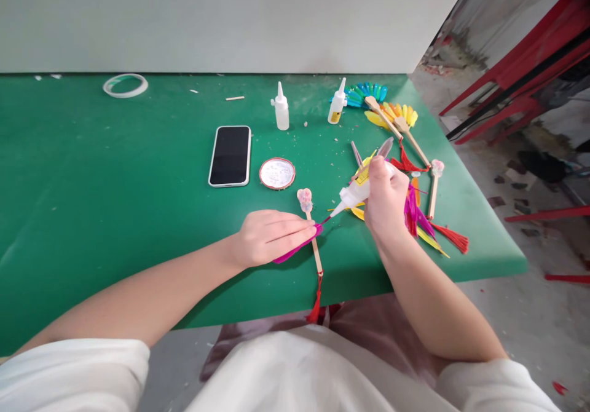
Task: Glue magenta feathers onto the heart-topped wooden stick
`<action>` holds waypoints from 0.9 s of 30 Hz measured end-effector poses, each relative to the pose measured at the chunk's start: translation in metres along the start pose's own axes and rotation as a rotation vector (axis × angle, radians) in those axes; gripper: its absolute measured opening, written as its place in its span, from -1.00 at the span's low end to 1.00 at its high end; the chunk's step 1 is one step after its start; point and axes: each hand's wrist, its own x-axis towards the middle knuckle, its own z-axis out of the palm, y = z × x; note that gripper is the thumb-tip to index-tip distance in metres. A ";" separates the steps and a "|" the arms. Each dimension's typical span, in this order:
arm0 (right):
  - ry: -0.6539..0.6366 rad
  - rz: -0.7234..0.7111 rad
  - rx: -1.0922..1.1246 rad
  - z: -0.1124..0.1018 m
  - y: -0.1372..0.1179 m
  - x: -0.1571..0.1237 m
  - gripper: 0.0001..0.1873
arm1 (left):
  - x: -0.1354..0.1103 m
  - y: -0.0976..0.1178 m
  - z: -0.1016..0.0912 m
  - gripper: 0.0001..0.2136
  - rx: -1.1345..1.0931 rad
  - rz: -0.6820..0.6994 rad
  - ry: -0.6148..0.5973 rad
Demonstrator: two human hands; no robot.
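Two-handed now: holding magenta feather (pixel 295 251) down on green table (pixel 115 172) with left hand (pixel 267 237), gripping glue bottle (pixel 353 194) in right hand (pixel 385 200), nozzle at feather's tip, beside wooden stick (pixel 315 249).

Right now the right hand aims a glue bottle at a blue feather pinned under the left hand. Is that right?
Not quite: the feather is magenta, not blue. The head view shows the right hand aiming the glue bottle at its tip while the left hand pins it down.
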 end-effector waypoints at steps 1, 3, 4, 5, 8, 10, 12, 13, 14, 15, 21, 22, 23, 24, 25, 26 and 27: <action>0.002 0.004 -0.007 0.000 0.000 0.000 -0.53 | 0.000 0.000 0.000 -0.84 0.003 -0.003 -0.003; 0.008 0.011 -0.013 0.000 0.000 0.000 -0.52 | -0.001 0.000 0.001 -0.83 0.006 -0.009 -0.009; 0.013 0.013 -0.012 0.000 0.000 0.001 -0.52 | -0.002 0.000 0.001 -0.82 0.003 -0.009 -0.010; 0.017 0.013 -0.007 0.000 0.000 0.001 -0.52 | -0.002 0.000 0.001 -0.81 -0.003 -0.008 -0.008; 0.020 0.010 0.007 -0.001 0.001 0.001 -0.51 | -0.002 -0.001 0.001 -0.80 -0.016 -0.005 0.000; 0.019 0.004 0.005 -0.001 0.003 0.001 -0.52 | -0.001 -0.001 0.001 -0.81 -0.016 0.001 0.004; 0.023 -0.006 0.003 -0.001 0.005 0.002 -0.52 | 0.000 0.000 0.000 -0.82 -0.007 -0.002 0.002; 0.028 -0.012 0.008 0.000 0.006 0.002 -0.51 | 0.000 0.000 0.000 -0.83 -0.002 -0.007 0.001; 0.034 -0.019 0.016 0.000 0.007 0.003 -0.51 | 0.000 0.000 0.000 -0.83 0.004 -0.013 -0.002; 0.038 -0.024 0.025 0.000 0.007 0.003 -0.50 | 0.000 0.000 0.000 -0.83 0.008 -0.018 -0.006; 0.067 -0.035 0.028 0.000 0.006 0.004 -0.49 | -0.002 0.001 0.001 -0.79 -0.011 -0.015 -0.003; 0.070 -0.040 0.031 0.000 0.006 0.004 -0.49 | -0.002 0.001 0.000 -0.79 -0.012 -0.014 -0.002; 0.070 -0.044 0.036 0.000 0.005 0.004 -0.49 | -0.002 0.001 0.000 -0.78 -0.011 -0.014 -0.003; 0.070 -0.048 0.041 0.000 0.005 0.005 -0.48 | -0.002 0.001 0.000 -0.78 -0.008 -0.014 -0.004; 0.071 -0.050 0.045 0.000 0.005 0.005 -0.48 | -0.001 0.001 0.000 -0.79 -0.007 -0.014 -0.006; 0.072 -0.050 0.045 0.000 0.005 0.005 -0.48 | 0.000 0.001 -0.001 -0.79 -0.005 -0.014 -0.006; 0.073 -0.048 0.040 0.000 0.005 0.005 -0.48 | 0.000 0.001 -0.001 -0.80 -0.004 -0.013 -0.006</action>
